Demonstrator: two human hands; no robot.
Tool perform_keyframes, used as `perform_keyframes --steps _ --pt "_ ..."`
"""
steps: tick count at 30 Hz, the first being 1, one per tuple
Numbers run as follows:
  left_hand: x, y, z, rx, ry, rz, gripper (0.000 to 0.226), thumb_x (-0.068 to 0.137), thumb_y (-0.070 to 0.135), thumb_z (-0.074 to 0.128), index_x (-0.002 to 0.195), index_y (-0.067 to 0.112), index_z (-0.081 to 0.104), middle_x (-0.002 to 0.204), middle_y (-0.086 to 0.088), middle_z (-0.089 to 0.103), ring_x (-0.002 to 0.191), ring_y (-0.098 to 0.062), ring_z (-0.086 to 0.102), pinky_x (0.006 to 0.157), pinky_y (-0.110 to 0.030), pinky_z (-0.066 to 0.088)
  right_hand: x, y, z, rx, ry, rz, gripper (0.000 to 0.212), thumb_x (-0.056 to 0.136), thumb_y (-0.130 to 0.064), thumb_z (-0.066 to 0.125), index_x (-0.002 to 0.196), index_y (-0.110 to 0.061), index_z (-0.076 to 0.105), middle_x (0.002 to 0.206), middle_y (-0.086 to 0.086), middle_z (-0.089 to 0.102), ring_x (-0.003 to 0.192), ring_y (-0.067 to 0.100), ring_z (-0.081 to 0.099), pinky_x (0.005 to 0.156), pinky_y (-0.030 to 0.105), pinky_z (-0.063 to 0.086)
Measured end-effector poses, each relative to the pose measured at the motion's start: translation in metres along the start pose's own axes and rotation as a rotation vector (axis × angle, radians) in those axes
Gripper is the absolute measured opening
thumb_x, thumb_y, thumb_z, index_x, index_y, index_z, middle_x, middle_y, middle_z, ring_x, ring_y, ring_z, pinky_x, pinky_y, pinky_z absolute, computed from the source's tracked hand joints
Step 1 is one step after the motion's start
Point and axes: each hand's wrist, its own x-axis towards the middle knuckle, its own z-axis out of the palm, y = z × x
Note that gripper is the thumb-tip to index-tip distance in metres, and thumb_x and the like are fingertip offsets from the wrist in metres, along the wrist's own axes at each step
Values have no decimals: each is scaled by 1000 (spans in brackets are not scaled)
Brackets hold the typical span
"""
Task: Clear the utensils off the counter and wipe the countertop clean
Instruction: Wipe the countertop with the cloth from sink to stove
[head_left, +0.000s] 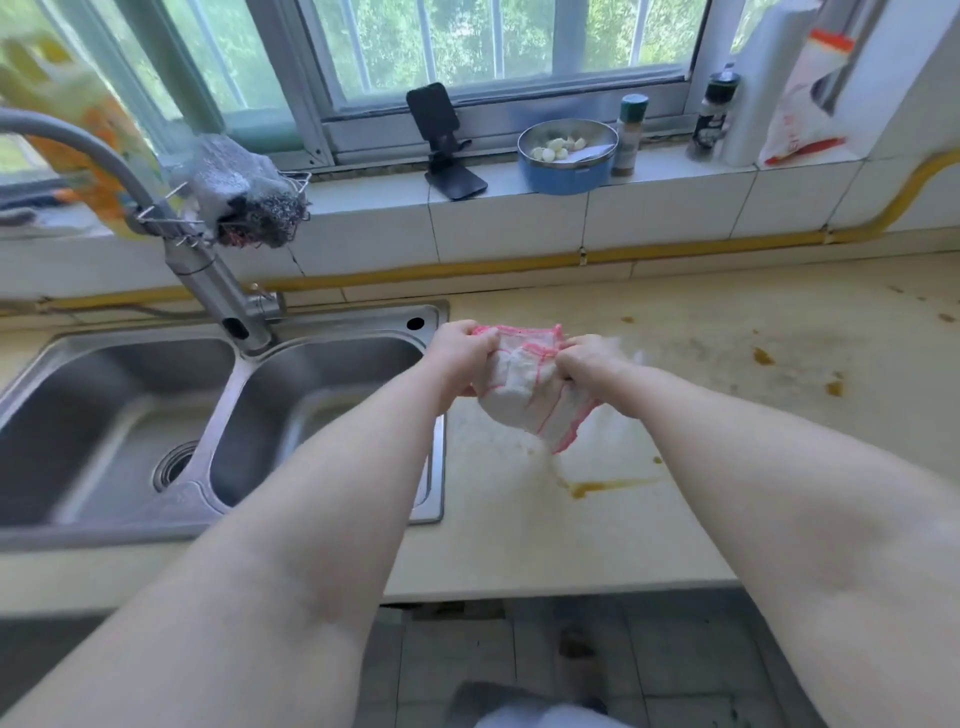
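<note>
Both hands, left hand (464, 347) and right hand (588, 358), hold a tight grip on a white cloth (524, 387) with pink edging, bunched between them above the bench (675, 332) just beside the sink's (332, 317) right rim. Brown stains (597, 487) mark the bench near its front edge and toward its right side.

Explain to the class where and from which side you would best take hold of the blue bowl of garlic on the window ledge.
Grip the blue bowl by its outer wall, coming from the front. The steel rim is wide and full of garlic cloves, the window stands behind it, and a spice bottle crowds its right side.
</note>
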Motion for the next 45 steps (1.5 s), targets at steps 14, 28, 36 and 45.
perform_keyframes --steps 14,28,36,45 --pt "-109 -10 15 -262 -262 -9 21 96 13 43 108 7 59 112 -18 65 99 -33 63 91 -49 53 -105 41 22 246 249 83 13 67 -28 61 69 -16 68 78 1 67 81 25 57 79 31 47" --pt "-87 -130 5 1189 -246 254 65 99 28 38 155 31 5 164 -5 -3 150 -28 -1 120 -50 10 -100 84 103 -583 53 -77 43 90 -25 51 133 -30 52 141 1 50 129 25 47 103 33 40" --pt "-79 -161 39 1257 -402 189 68 100 49 26 153 31 -15 159 -8 -26 147 -27 -25 118 -48 -14 -85 105 110 -944 -242 -124 73 99 -47 31 153 -16 -6 161 8 -17 149 26 -12 122 41 0" --pt "-24 -134 48 1199 -381 60 71 100 49 29 152 31 -17 158 -7 -31 145 -28 -28 118 -49 -14 -17 91 94 -903 -265 -125 71 101 -34 33 152 -8 -9 160 12 -18 149 26 -13 120 39 -3"
